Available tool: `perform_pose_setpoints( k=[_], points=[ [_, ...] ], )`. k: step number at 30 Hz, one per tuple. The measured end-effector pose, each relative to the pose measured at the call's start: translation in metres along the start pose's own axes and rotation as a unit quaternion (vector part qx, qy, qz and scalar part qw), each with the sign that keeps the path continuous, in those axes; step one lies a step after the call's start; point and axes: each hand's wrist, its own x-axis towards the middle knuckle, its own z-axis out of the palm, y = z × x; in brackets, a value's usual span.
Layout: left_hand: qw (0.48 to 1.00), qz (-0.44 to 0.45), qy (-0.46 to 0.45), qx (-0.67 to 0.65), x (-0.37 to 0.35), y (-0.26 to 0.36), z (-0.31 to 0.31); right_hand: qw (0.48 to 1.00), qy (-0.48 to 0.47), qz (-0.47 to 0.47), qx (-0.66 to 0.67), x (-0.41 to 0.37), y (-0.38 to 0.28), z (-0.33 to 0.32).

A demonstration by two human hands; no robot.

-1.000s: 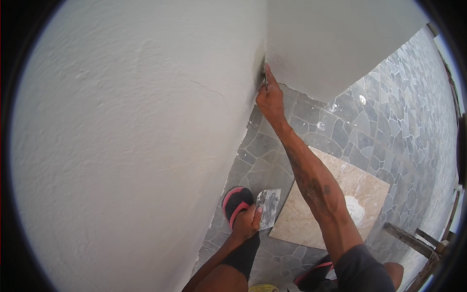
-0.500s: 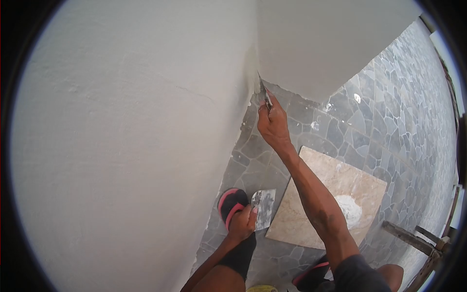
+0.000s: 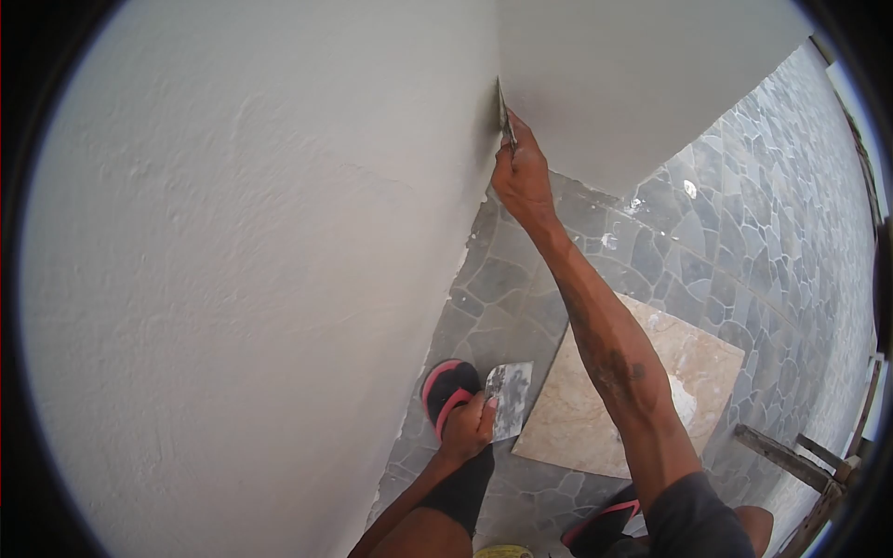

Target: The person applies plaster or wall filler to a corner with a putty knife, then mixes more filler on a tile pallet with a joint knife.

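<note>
Head view, looking down along a white wall (image 3: 233, 279) to where it meets a second wall at an inside corner (image 3: 499, 56). Right hand (image 3: 521, 177) is clenched on a small putty knife (image 3: 503, 110), arm stretched out, thin blade pointing up and pressed right into the corner seam, well above the floor. Left hand (image 3: 470, 426) is low and near, gripping a wide scraper (image 3: 511, 398) by its handle; the blade is smeared grey-white and hangs over the stone floor (image 3: 744, 232), touching nothing I can see. Just left of that hand is a black and pink sandal (image 3: 446, 386); a second one (image 3: 600, 521) shows at the near edge. A beige tile slab (image 3: 577, 409) lies flat on the floor right of the scraper, with a white dab of filler (image 3: 686, 402) on it, partly hidden by the right forearm. Wooden bars (image 3: 781, 458) at far right, unclear what they are. Step in hand, as I read it: working filler into the corner joint with the small knife. Next move likely calls for steady blade pressure along the seam, and a reload from the scraper or the slab once the blade runs dry.
</note>
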Motion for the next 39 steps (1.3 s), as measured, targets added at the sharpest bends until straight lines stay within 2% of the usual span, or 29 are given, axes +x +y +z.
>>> perform_pose_setpoints(
  k=[6, 9, 15, 19, 20, 23, 25, 27, 30, 33, 39],
  points=[
    [1.0, 0.008, -0.002, 0.004, -0.001, 0.0, -0.001, 0.997, -0.04, -0.033, -0.061, -0.003, -0.009, 0.006],
    [1.0, 0.004, -0.004, 0.005, 0.0, 0.001, -0.001, 0.997, -0.07, -0.006, -0.041, -0.014, -0.02, 0.008],
    [1.0, -0.007, -0.01, 0.0, 0.0, 0.001, -0.001, 0.996, -0.078, -0.015, -0.047, -0.062, -0.04, 0.02],
    [1.0, -0.022, -0.021, 0.007, -0.001, 0.0, -0.001, 0.989, -0.144, 0.02, -0.021, -0.094, -0.063, 0.002],
    [0.999, -0.028, -0.024, 0.008, -0.002, 0.0, -0.001, 0.994, -0.104, -0.008, -0.033, -0.099, -0.063, -0.003],
    [1.0, -0.023, -0.019, 0.008, -0.003, -0.003, 0.0, 0.97, -0.096, 0.219, 0.045, -0.093, -0.073, -0.031],
    [0.999, -0.028, -0.021, 0.008, -0.004, -0.003, -0.001, 0.947, -0.042, 0.317, 0.03, -0.077, -0.052, -0.037],
    [1.0, -0.025, -0.017, 0.005, -0.003, -0.002, -0.001, 0.915, -0.086, 0.394, 0.026, -0.054, -0.008, -0.041],
    [1.0, -0.016, -0.007, -0.003, -0.001, -0.001, 0.0, 0.871, -0.065, 0.452, 0.181, -0.029, 0.029, -0.033],
    [1.0, -0.014, -0.005, -0.008, 0.0, 0.001, -0.002, 0.868, -0.118, 0.461, 0.144, -0.013, 0.051, -0.028],
    [0.999, -0.029, -0.018, -0.001, -0.004, -0.004, -0.002, 0.878, -0.129, 0.451, 0.097, 0.005, 0.061, -0.017]
  ],
)
